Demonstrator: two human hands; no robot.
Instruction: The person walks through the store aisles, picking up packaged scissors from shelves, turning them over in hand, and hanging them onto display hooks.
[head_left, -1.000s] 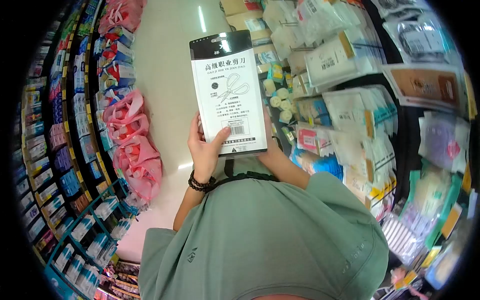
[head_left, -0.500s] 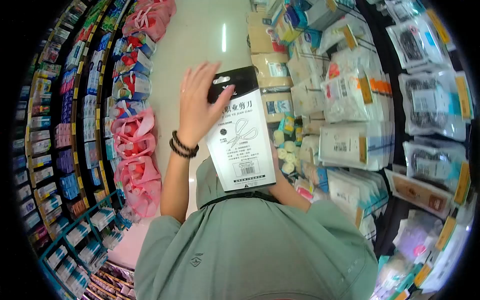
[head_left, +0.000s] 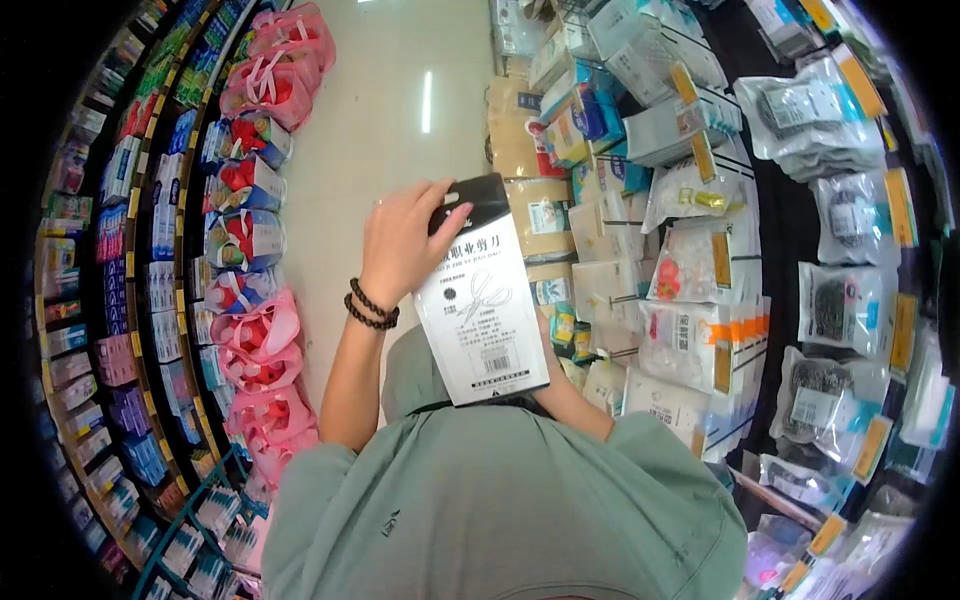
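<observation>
A scissors package (head_left: 485, 310) is held upright in front of my body, its back face toward me. It is a white card with a black top, a line drawing of scissors and a barcode. My left hand (head_left: 405, 235) is closed on its upper left corner, with the thumb across the black part and the fingers round the top edge. A dark bead bracelet (head_left: 370, 305) circles my left wrist. My right forearm (head_left: 578, 402) reaches in behind the card's lower right side. The package hides my right hand's fingers.
Pink bags (head_left: 258, 335) line the left shelving beside boxed goods. On the right, bagged items (head_left: 690, 270) hang from hooks, with more clear packets (head_left: 845, 310) farther right. A pale floor aisle (head_left: 380, 110) runs ahead between them.
The package and my left hand sit slightly lower in view. My left fingers have curled in closer round the package's top edge. The shelves have shifted as the camera moved.
</observation>
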